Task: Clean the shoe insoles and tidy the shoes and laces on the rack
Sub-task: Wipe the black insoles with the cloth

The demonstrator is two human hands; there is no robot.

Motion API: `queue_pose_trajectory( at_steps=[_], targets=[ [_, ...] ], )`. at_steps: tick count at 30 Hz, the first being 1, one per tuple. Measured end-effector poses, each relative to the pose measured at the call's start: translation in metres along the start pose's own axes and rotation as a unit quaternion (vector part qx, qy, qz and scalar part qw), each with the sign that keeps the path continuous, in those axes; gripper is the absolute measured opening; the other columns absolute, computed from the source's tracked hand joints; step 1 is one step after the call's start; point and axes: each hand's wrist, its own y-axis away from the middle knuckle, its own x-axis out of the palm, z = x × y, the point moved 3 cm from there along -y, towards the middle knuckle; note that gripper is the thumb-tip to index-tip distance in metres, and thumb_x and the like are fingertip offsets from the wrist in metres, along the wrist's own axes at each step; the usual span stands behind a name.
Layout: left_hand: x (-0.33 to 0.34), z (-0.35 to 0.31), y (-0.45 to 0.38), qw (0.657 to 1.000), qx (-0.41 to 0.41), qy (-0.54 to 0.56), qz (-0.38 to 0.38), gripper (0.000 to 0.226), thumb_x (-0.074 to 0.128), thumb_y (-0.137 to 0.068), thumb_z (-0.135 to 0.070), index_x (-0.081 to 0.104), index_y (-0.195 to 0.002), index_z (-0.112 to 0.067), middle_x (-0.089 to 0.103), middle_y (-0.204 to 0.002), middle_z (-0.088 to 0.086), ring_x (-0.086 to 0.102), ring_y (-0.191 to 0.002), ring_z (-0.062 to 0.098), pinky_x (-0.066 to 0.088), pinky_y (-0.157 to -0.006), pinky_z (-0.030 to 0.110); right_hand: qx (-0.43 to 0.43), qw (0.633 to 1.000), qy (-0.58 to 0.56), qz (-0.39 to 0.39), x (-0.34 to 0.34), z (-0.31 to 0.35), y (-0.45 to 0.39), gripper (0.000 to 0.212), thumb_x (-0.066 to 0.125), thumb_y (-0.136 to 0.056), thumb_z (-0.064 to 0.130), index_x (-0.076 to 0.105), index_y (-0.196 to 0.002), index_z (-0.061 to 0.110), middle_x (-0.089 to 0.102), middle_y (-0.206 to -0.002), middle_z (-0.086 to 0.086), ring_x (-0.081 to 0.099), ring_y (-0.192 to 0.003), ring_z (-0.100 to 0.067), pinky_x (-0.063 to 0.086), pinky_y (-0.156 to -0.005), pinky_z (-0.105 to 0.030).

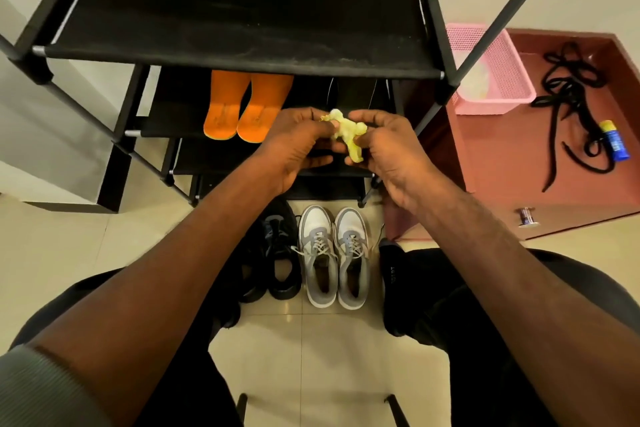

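now, head view: left hand (294, 146) and right hand (388, 152) both pinch crumpled yellow cloth (348, 135) between curled fingers, held before black rack (242, 55). orange insoles (242, 107) lie on second shelf. grey-white sneakers (332, 253) beside black shoes (277, 260) on floor below. black laces (571, 97) lie right on red surface.

Insoles (246, 107) on rack (242, 59) shelf, shoes (332, 253) on floor before it, laces (571, 104) to the right.
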Motion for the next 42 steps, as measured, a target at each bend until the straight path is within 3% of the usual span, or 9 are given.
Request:
queue_pose_trajectory(
  at_steps=[4, 9, 13, 18, 28, 31, 34, 37, 42],
  targets=[
    [-0.011, -0.002, -0.006, 1.0, -0.008, 0.012, -0.025, 0.016, 0.06, -0.101, -0.006, 0.069, -0.113, -0.008, 0.076, -0.105, 0.015, 0.075, -0.088, 0.027, 0.063, -0.08, 0.041, 0.024, 0.999, -0.03, 0.009, 0.005, 0.0, -0.004, 0.037, 0.045, -0.097, -0.012, 0.065, -0.121, 0.008, 0.077, -0.108, -0.016, 0.078, -0.093, -0.03, 0.061, -0.071, -0.033],
    [-0.007, -0.004, -0.003, 0.997, 0.022, -0.07, -0.008, 0.022, 0.054, -0.102, -0.004, 0.071, -0.115, -0.009, 0.076, -0.108, 0.012, 0.074, -0.096, 0.022, 0.063, -0.078, 0.035, 0.042, 0.998, 0.041, -0.011, 0.005, -0.006, -0.006, 0.025, 0.07, -0.098, 0.034, 0.072, -0.113, 0.015, 0.08, -0.1, -0.008, 0.078, -0.086, -0.019, 0.058, -0.067, -0.031],
    [-0.004, -0.006, -0.001, 1.0, -0.006, 0.004, -0.02, 0.024, 0.056, -0.105, -0.016, 0.065, -0.126, -0.008, 0.072, -0.117, 0.013, 0.073, -0.1, 0.026, 0.064, -0.08, 0.039, 0.016, 0.998, 0.032, -0.051, 0.001, -0.007, -0.004, 0.02, 0.079, -0.088, 0.004, 0.073, -0.107, 0.009, 0.078, -0.095, -0.009, 0.073, -0.075, -0.016, 0.057, -0.063, -0.026],
    [0.001, 0.008, 0.002, 0.994, -0.104, 0.018, -0.003, 0.052, 0.078, -0.085, -0.053, 0.068, -0.11, -0.008, 0.069, -0.097, 0.01, 0.072, -0.086, 0.026, 0.063, -0.074, 0.04, -0.01, 0.995, 0.023, -0.098, -0.005, -0.005, -0.003, 0.023, 0.088, -0.079, 0.008, 0.075, -0.098, 0.008, 0.077, -0.086, -0.005, 0.071, -0.072, -0.011, 0.056, -0.062, -0.024],
    [0.004, 0.004, 0.0, 0.986, -0.084, 0.14, 0.016, 0.027, 0.076, -0.092, -0.026, 0.07, -0.111, -0.007, 0.073, -0.097, 0.011, 0.074, -0.089, 0.025, 0.062, -0.086, 0.043, -0.056, 0.99, 0.128, -0.009, 0.002, 0.002, 0.0, 0.029, 0.067, -0.083, -0.008, 0.081, -0.099, 0.011, 0.078, -0.088, -0.002, 0.068, -0.071, 0.001, 0.05, -0.063, -0.014],
    [-0.001, 0.007, -0.004, 0.984, -0.083, 0.159, -0.019, 0.014, 0.062, -0.096, -0.001, 0.066, -0.108, -0.006, 0.073, -0.1, 0.014, 0.073, -0.089, 0.028, 0.062, -0.086, 0.044, -0.036, 0.993, 0.112, -0.025, 0.003, 0.002, -0.002, 0.033, 0.057, -0.083, -0.004, 0.08, -0.094, 0.018, 0.079, -0.093, -0.005, 0.066, -0.079, -0.012, 0.051, -0.066, -0.024],
    [-0.006, 0.007, -0.009, 0.982, -0.085, 0.167, -0.025, 0.023, 0.056, -0.097, 0.001, 0.067, -0.117, -0.006, 0.073, -0.098, 0.014, 0.074, -0.086, 0.026, 0.064, -0.075, 0.042, -0.026, 0.996, 0.053, -0.073, -0.004, 0.003, -0.005, 0.016, 0.065, -0.092, 0.013, 0.072, -0.105, 0.018, 0.076, -0.097, -0.003, 0.069, -0.085, -0.013, 0.052, -0.067, -0.027],
    [-0.005, 0.005, -0.008, 0.985, -0.079, 0.156, -0.017, 0.021, 0.06, -0.094, 0.004, 0.07, -0.111, -0.003, 0.075, -0.096, 0.014, 0.075, -0.089, 0.026, 0.063, -0.075, 0.04, -0.057, 0.989, 0.125, -0.047, -0.003, -0.001, -0.011, 0.03, 0.081, -0.089, 0.032, 0.07, -0.112, 0.017, 0.075, -0.102, -0.011, 0.068, -0.082, -0.01, 0.05, -0.06, -0.018],
    [-0.003, 0.005, -0.011, 0.99, -0.046, 0.125, -0.041, 0.03, 0.052, -0.092, 0.018, 0.069, -0.108, -0.001, 0.072, -0.111, 0.021, 0.072, -0.101, 0.031, 0.064, -0.072, 0.036, -0.051, 0.987, 0.14, -0.063, -0.001, -0.009, -0.015, 0.016, 0.084, -0.085, 0.015, 0.076, -0.098, 0.017, 0.079, -0.088, -0.008, 0.072, -0.078, -0.016, 0.057, -0.06, -0.03]
  ],
)
